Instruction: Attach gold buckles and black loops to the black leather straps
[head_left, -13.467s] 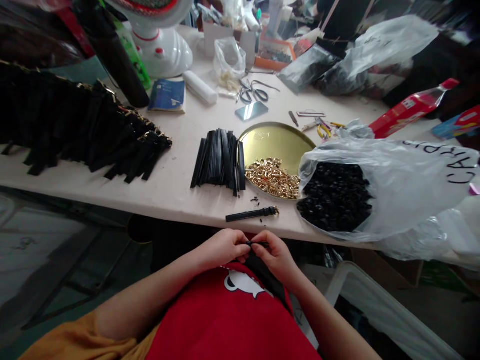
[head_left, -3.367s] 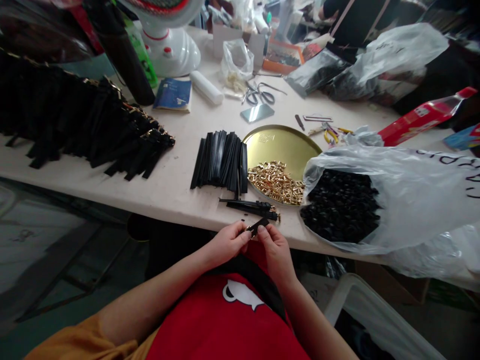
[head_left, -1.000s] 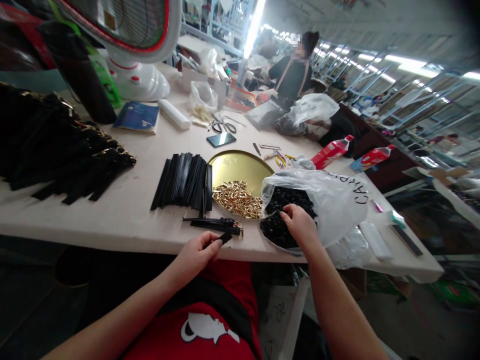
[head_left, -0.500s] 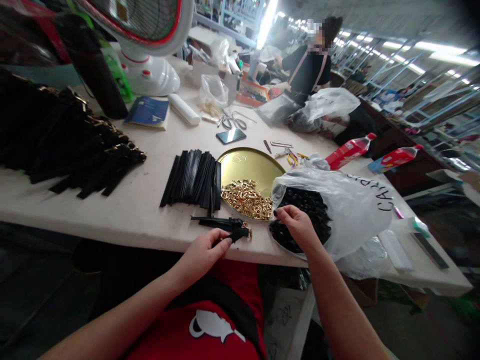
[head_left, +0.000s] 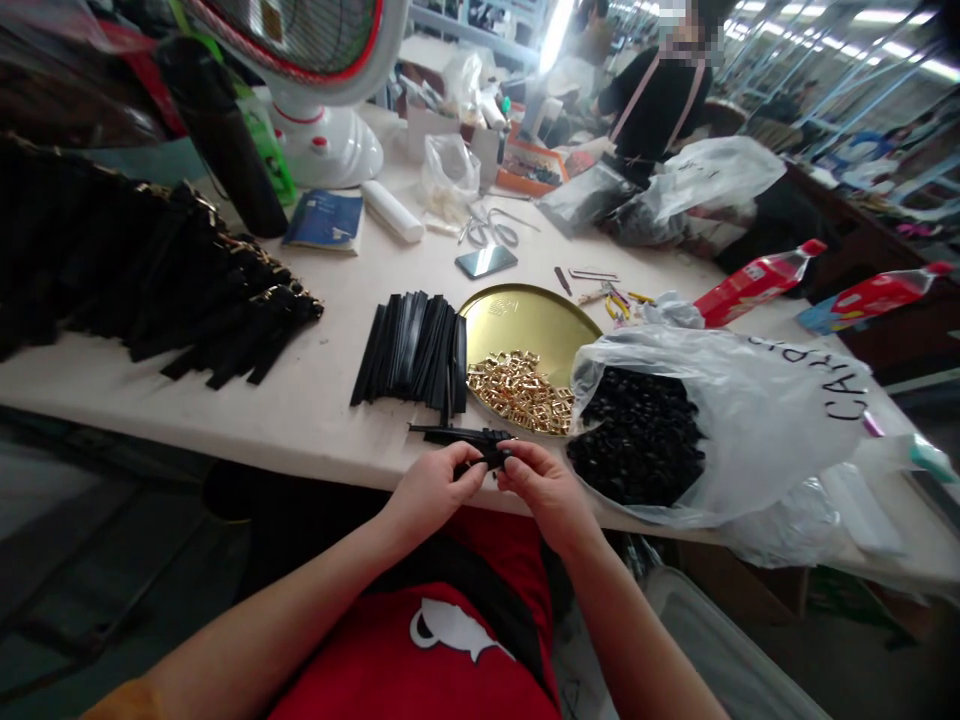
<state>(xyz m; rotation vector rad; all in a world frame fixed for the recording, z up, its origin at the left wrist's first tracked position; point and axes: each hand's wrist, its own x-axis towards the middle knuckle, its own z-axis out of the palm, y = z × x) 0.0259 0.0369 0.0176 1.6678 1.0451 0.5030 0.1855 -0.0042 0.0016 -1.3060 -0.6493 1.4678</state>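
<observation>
My left hand pinches a black strap near the table's front edge. Closed at the strap's right end, my right hand has a small dark piece at its fingertips, partly hidden. Just behind my fingers lie finished-looking black straps. A stack of flat black strips sits behind to the left. Gold buckles are heaped on a round gold tray. Right of the tray, small black pieces fill the mouth of a clear plastic bag.
A large pile of black straps covers the left side. Behind stand a fan, a dark bottle, a phone, scissors and pliers. Red-labelled bottles lie at right. A person is beyond the table.
My right hand has moved left from the bag of black pieces to the strap in my left hand. The camera view has shifted, so the table's things appear further right.
</observation>
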